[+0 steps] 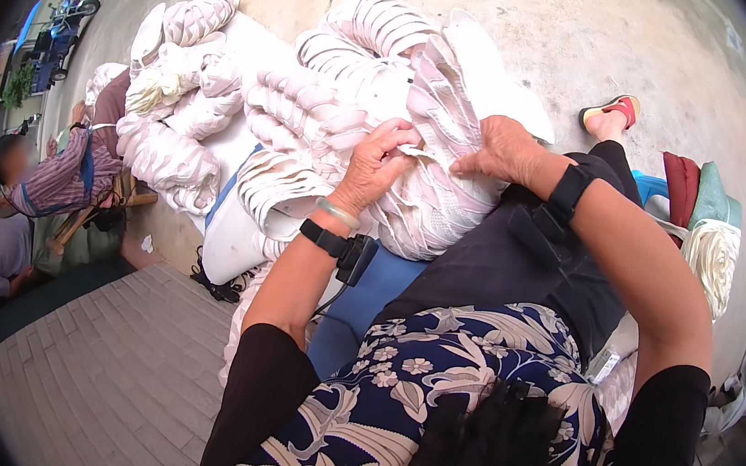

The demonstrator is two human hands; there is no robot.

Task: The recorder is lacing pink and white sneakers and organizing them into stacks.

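On my lap lies a bundle of nested white and pale pink pieces (438,185) that look like knitted shoe uppers. My left hand (379,162) grips its near-left side, with fingers curled over the edge of a piece. My right hand (504,150) pinches the bundle's right side, thumb pointing toward the left hand. Between the two hands the layers stand slightly apart. One pinkish piece (444,94) rises upright above them. The parts of the bundle under my fingers are hidden.
More stacked bundles (304,115) cover a white sheet (256,49) to the left and ahead. At far left sit two people, one in a striped shirt (77,167). A red-strapped sandal (625,107) is on a foot at right, near folded red cloth (680,190) and a cream bundle (712,262).
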